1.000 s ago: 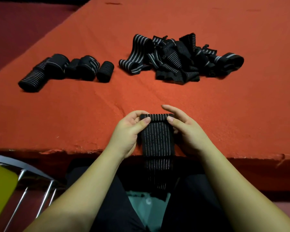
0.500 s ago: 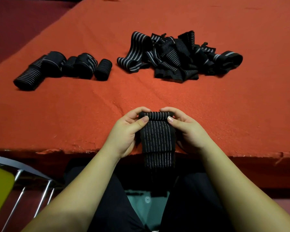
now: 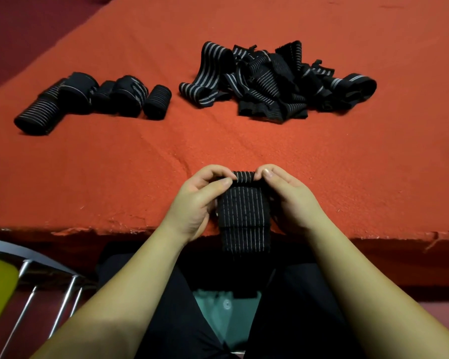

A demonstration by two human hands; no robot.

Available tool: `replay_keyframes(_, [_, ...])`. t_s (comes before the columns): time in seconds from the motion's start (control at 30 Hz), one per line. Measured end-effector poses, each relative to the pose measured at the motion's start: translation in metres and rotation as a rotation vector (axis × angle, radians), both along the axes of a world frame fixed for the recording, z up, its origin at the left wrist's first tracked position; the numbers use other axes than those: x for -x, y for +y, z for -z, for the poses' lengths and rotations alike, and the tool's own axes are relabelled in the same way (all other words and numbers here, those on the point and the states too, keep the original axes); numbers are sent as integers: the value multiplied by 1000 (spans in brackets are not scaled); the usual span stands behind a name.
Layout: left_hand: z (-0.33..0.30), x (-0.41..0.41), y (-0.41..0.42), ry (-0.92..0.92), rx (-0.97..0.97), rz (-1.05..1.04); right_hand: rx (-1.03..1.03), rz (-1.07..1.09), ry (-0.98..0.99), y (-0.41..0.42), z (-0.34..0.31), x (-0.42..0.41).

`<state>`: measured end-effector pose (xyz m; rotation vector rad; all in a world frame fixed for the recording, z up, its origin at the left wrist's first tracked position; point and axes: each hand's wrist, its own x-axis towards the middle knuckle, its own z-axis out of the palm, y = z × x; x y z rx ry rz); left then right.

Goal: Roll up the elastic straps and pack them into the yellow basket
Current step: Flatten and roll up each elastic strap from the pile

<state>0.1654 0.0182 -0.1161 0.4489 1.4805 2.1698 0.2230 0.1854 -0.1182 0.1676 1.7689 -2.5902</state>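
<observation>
Head view: strap [image 3: 244, 203] between left hand [image 3: 200, 200] and right hand [image 3: 293, 200].

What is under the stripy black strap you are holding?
The strap lies on the red cloth and hangs over its edge. Left hand and right hand pinch its rolled end. The cloth right beneath it is covered.

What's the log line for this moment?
step: rolling strap | left hand: pinching roll | right hand: pinching roll | loose pile: waiting
</observation>
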Motion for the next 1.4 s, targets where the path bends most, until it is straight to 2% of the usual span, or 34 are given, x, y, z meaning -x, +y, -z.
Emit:
replay_keyframes(0.13, [3, 0, 3, 56, 58, -49, -11, 1, 31, -1, 1, -3])
replay_keyframes(0.27, [5, 1, 3, 32, 113, -33, -29, -24, 55, -1, 2, -4])
replay_keyframes(0.43, [5, 2, 1, -2, 31, -9, -100, -7, 14, 1, 0, -2])
replay_keyframes(0.77, [4, 5, -4, -59, -17, 21, 33, -94, 18, 3, -4, 1])
replay_keyframes(0.97, [5, 4, -5, -10, -7, 6, 94, -110, -33, 7, -2, 5])
replay_keyframes(1.2, [6, 3, -1, 30, 10, -9, -40, -53, 14, 2, 0, 1])
replay_keyframes(1.3, [9, 4, 1, 60, 21, -18, -29, -44, 41, 1, -2, 0])
replay_keyframes(1.4, [10, 5, 1, 15, 29, -13, -76, -47, 37, 2, -1, 1])
